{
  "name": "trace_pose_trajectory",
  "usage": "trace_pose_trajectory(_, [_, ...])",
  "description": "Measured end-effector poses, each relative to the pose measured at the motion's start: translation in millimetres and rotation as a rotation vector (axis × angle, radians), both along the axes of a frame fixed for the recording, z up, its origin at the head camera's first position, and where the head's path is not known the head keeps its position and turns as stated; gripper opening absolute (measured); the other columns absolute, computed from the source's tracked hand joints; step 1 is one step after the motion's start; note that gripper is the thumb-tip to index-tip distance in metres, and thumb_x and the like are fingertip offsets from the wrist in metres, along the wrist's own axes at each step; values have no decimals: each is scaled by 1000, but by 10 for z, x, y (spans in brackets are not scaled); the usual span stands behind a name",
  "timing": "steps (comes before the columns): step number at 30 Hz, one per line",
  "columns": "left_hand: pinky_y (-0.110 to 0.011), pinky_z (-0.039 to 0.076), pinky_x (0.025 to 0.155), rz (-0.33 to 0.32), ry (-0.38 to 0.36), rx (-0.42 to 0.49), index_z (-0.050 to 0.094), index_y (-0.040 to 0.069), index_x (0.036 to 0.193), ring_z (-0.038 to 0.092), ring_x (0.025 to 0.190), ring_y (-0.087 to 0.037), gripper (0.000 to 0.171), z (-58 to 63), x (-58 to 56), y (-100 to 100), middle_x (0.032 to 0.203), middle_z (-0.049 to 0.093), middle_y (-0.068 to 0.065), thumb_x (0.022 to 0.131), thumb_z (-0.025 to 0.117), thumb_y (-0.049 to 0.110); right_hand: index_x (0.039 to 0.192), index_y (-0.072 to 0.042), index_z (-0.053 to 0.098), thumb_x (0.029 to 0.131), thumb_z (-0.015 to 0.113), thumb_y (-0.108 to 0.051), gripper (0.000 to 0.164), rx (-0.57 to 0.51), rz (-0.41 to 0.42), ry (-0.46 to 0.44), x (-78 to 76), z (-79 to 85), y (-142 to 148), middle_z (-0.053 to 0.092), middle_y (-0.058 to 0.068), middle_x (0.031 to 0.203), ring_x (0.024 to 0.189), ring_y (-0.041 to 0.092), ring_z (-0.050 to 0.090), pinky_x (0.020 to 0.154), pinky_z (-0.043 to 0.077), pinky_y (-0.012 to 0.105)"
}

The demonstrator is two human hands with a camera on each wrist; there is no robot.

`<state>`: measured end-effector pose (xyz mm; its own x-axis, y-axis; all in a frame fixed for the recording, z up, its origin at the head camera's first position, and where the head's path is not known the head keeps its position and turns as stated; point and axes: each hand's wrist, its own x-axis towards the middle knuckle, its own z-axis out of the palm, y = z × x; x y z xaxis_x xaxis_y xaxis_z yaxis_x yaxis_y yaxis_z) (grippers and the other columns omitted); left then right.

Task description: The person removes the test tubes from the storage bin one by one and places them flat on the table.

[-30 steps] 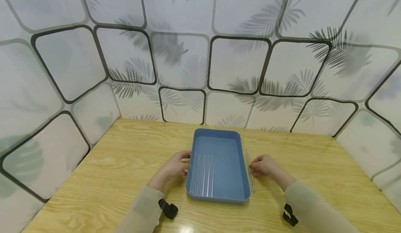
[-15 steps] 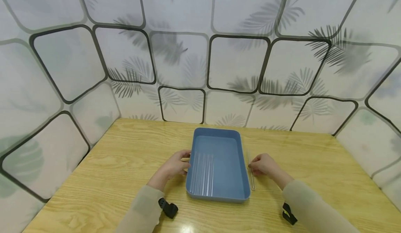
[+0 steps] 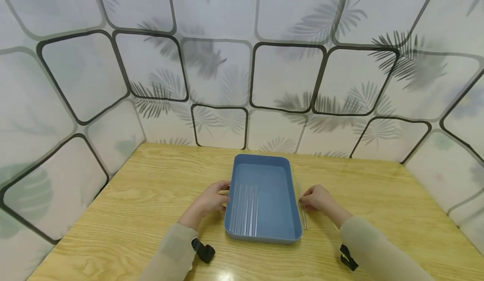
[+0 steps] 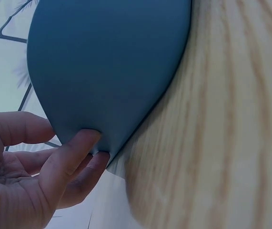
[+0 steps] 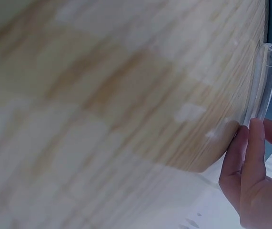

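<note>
A blue rectangular tray [image 3: 274,201] stands on the table, with several clear test tubes [image 3: 243,211] side by side along the left of its floor. My left hand [image 3: 209,198] rests against the tray's left wall. In the left wrist view its fingertips [image 4: 92,135] touch the outer wall close to the rim. Just right of the tray, one more clear test tube [image 3: 303,214] lies lengthwise beside the wall. My right hand [image 3: 320,198] pinches it around the middle. Its rounded end [image 5: 270,53] shows in the right wrist view, beyond the thumb and fingers.
The wooden table [image 3: 162,167] spreads out around the tray on all sides. Patterned curtain-like walls [image 3: 219,75] close off the back and both sides. Black wrist cameras [image 3: 204,251] are strapped over both sleeves.
My right hand and forearm have shifted very slightly to the left, toward the tray, still pinching the test tube. The left hand and the tray have stayed put.
</note>
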<state>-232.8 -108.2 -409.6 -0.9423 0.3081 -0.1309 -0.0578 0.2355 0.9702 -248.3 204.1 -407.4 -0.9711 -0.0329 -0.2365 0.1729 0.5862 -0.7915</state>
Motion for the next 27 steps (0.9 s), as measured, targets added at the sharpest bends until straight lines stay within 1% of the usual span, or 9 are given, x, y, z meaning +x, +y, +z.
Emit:
trace_pose_trajectory(10, [-39, 50, 68, 13, -6, -26, 34, -5, 131, 43, 110, -38, 52, -24, -16, -5, 131, 34, -26, 80, 45, -8, 78, 10, 58, 76, 60, 1, 10, 41, 2, 20, -2, -14, -4, 58, 11, 70, 52, 15, 57, 52, 51, 30])
trace_pose_trajectory(18, [-39, 50, 67, 14, -3, -39, 35, -5, 130, 44, 109, -38, 51, -9, -14, -5, 130, 34, -26, 80, 45, -8, 78, 9, 59, 76, 61, -2, 11, 81, 5, 22, -2, 3, -12, 58, 11, 71, 53, 15, 58, 52, 51, 30])
trace_pose_trajectory(27, [-40, 50, 67, 2, 3, -20, 35, -6, 131, 44, 108, -38, 52, -7, -8, -12, 130, 34, -27, 80, 44, -9, 74, 7, 57, 73, 63, -3, 12, 97, -4, 29, -8, 4, -20, 57, 9, 68, 52, 13, 56, 52, 50, 28])
